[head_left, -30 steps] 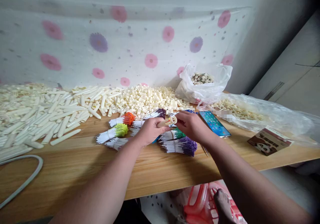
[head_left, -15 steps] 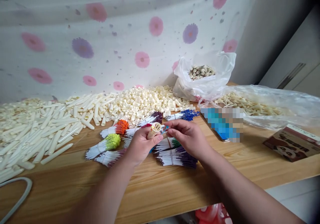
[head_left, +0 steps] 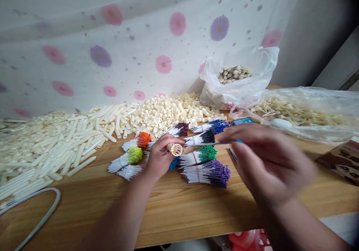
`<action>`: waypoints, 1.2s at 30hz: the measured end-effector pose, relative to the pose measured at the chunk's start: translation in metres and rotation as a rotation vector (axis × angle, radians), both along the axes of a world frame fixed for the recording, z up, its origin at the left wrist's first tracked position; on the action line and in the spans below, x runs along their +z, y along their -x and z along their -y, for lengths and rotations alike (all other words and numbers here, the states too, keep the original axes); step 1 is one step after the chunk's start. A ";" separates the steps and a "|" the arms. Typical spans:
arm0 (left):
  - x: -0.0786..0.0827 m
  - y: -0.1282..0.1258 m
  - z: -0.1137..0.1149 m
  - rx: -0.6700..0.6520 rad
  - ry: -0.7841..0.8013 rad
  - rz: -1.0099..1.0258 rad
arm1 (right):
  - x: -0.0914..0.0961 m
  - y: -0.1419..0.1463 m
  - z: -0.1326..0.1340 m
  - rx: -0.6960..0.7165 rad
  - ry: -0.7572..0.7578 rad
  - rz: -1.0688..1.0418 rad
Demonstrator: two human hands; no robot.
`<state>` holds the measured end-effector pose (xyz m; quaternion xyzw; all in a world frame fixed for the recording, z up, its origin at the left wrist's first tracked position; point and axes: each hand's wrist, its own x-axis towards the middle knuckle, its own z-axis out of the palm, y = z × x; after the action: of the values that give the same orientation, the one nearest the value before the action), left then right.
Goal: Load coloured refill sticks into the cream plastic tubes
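Observation:
My left hand [head_left: 157, 158] is closed around a cream slotted pen barrel [head_left: 176, 150], its open round end facing me. Small coloured bits show inside that opening. On the right, my right hand [head_left: 270, 165], blurred by motion, pinches a thin pen refill [head_left: 215, 143] by its light-blue end. The refill lies nearly level and points at my left fingers; whether it touches them I cannot tell. Banded bundles of white refills with coloured ends lie just behind and between the hands: purple [head_left: 207, 172], green [head_left: 202, 154], black [head_left: 203, 137], blue [head_left: 213, 126], orange [head_left: 137, 140] and yellow-green [head_left: 126, 158].
Slotted cream parts [head_left: 174, 110] and long cream tubes [head_left: 67, 150] are heaped along the back and left. A white bag [head_left: 213, 90] of assembled parts and a clear bag [head_left: 308, 112] of pointed pieces stand right. A box [head_left: 343, 161] and a white cable [head_left: 53, 213] flank the table.
My right hand has moved right, away from the left, drawing the blue-ended refill into view. The barrel's open end has turned more toward me. The camera view has shifted slightly.

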<state>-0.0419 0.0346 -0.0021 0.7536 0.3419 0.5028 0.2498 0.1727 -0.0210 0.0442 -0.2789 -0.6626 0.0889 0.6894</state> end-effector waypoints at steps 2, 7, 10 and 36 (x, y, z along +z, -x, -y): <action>-0.001 0.003 -0.002 -0.022 -0.001 0.005 | 0.013 -0.009 0.012 0.039 -0.121 0.105; -0.002 0.004 -0.002 -0.099 0.066 -0.025 | 0.026 0.001 0.018 0.072 -0.145 0.305; -0.002 0.005 -0.002 -0.142 0.093 -0.032 | 0.022 0.013 0.011 0.105 -0.189 0.356; -0.006 0.007 -0.004 -0.097 0.069 -0.123 | -0.003 0.021 0.004 0.085 -0.178 0.333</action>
<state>-0.0485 0.0387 -0.0077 0.7897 0.3369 0.4307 0.2782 0.1517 -0.0250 0.0415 -0.1994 -0.7839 0.0117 0.5878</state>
